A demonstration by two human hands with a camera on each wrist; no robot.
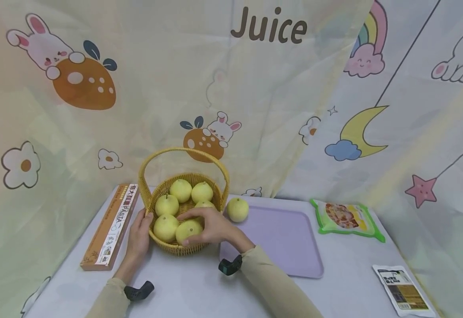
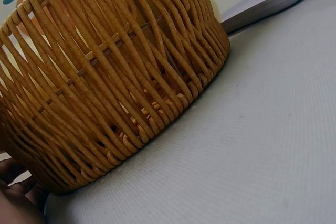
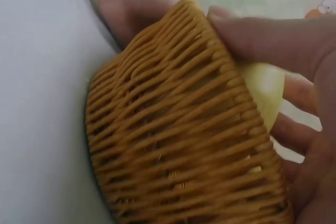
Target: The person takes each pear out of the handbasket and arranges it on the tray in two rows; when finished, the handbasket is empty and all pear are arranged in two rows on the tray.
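A wicker basket [image 1: 181, 251] with a tall arched handle holds several yellow-green round pears [image 1: 181, 190]. My left hand [image 1: 139, 232] holds the basket's left side, its thumb near the rim; in the left wrist view only part of that hand [image 2: 20, 195] shows beside the weave. My right hand [image 1: 217, 226] reaches over the right rim and grips a pear [image 1: 188, 231] at the basket's front, thumb toward me, fingers on its far side. In the right wrist view this pear [image 3: 264, 90] shows between thumb and fingers, just above the rim.
A lilac tray [image 1: 291, 238] lies right of the basket, with one loose pear [image 1: 238, 210] at its back left corner. A long pasta box [image 1: 110, 229] lies to the left. A green-edged food packet [image 1: 346, 219] and a white-brown pouch [image 1: 404, 289] lie to the right.
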